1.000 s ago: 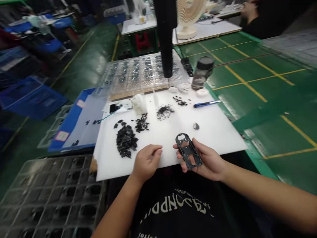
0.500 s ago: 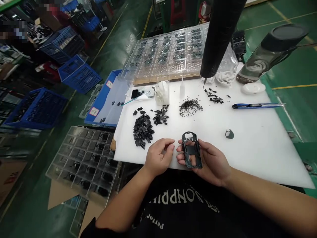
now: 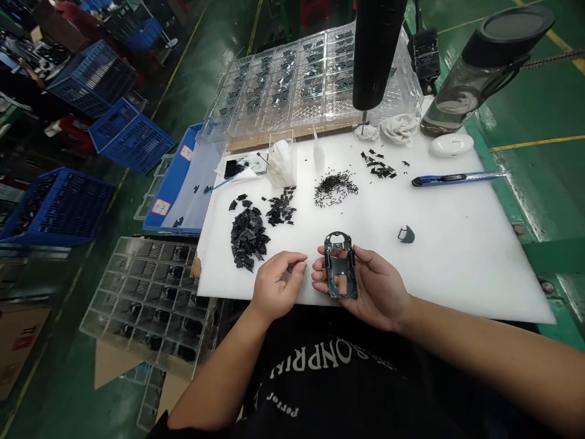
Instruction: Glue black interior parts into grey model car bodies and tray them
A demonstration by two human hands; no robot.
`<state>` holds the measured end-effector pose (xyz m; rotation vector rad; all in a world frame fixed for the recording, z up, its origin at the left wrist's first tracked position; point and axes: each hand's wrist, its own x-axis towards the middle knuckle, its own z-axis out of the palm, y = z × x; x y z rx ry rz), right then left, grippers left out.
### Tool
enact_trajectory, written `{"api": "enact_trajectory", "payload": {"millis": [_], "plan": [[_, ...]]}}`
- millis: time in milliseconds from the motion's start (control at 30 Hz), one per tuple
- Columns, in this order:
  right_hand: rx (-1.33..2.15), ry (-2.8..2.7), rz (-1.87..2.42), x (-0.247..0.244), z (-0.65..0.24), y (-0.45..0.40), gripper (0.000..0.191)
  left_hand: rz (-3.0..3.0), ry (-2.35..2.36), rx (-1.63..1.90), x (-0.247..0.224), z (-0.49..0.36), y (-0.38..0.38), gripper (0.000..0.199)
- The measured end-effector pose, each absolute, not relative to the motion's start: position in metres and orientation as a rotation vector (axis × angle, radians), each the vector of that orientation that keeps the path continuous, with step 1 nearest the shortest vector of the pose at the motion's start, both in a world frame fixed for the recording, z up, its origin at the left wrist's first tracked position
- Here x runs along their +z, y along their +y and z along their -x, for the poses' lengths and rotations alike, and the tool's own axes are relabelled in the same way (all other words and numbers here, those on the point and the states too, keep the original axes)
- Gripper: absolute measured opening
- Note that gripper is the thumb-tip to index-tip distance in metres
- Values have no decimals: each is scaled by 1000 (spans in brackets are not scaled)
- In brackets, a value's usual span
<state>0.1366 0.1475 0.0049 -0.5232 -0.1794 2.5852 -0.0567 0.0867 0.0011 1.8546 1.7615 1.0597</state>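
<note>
In my right hand (image 3: 381, 289) lies a dark, glossy plastic shell (image 3: 340, 286) with several cut-outs, shaped like a toy car body. The fingers pass under it, the thumb lies along its right side, and skin shows through the openings. My left hand (image 3: 280, 283) is just left of the shell, apart from it, with thumb and forefinger brought close together. Whatever may be between those fingertips is too small to make out. A pile of black plastic pieces (image 3: 249, 238) lies beyond the left hand. Tiny black screws or pins (image 3: 336, 188) are heaped beyond the shell.
A black electric screwdriver (image 3: 377, 55) hangs over the white board (image 3: 466, 256). On the right are a blue utility knife (image 3: 457, 178), a white case (image 3: 451, 145), a water bottle (image 3: 475, 73) and a small dark part (image 3: 406, 234). Clear compartment trays (image 3: 292, 110) stand behind.
The whole view has shifted, so the board and both hands appear further left and slightly higher. The shell is tilted a little differently in my right hand; my left hand keeps its pose.
</note>
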Motion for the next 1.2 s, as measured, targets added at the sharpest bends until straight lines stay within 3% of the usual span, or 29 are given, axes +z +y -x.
{"api": "enact_trajectory", "payload": {"millis": [733, 933, 1100, 1200], "plan": [[2607, -189, 532, 4, -137, 148, 40, -1909, 1704, 1049, 2, 56, 88, 13], [2611, -256, 525, 2, -139, 144, 41, -1676, 1740, 1049, 8, 53, 86, 15], [2385, -766, 694, 5, -141, 135, 37, -1073, 1587, 1038, 39, 48, 92, 37], [1924, -1406, 849, 13, -144, 132, 40, -916, 1350, 942, 60, 46, 92, 48]]}}
